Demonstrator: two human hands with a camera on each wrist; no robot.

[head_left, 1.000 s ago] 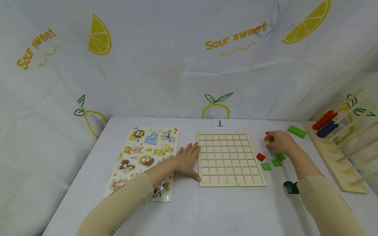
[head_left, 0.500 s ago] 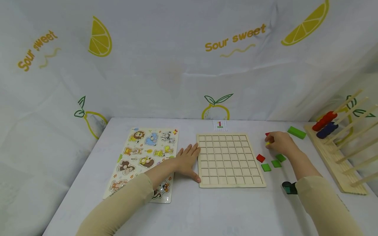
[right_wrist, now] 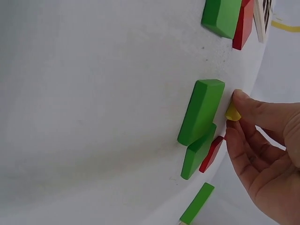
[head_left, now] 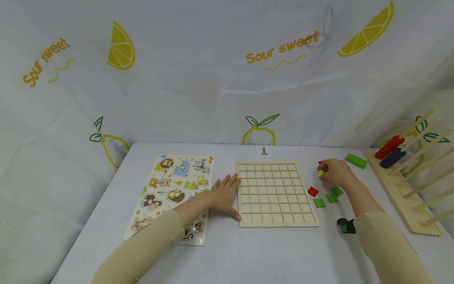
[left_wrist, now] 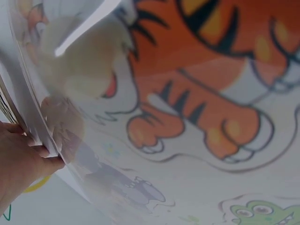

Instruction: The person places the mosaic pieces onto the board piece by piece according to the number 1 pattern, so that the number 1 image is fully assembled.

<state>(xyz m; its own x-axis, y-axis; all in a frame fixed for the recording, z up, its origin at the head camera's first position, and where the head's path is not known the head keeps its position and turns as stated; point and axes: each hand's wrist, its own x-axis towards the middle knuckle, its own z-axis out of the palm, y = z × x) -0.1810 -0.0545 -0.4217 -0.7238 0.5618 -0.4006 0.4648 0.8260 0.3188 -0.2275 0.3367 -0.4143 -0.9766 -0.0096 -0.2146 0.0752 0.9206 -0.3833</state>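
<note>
My left hand lies flat with fingers spread on the table, its fingertips and thumb at the left edge of a wooden grid board. All squares of the board are bare. To the right of the board, my right hand pinches a small yellow tile between thumb and fingertips, at or just above the table. Near that hand lie a red tile and green tiles. Another red tile is partly hidden behind the hand.
An animal picture puzzle lies left, under the left forearm. Behind the board is a small pattern card. A green block sits back right, beside a wooden peg rack with red and blue beads. A printed cloth hangs behind.
The right hand has barely moved, and a little more of the yellow tile shows at its fingertips. The left hand stays put. The head view has tilted slightly.
</note>
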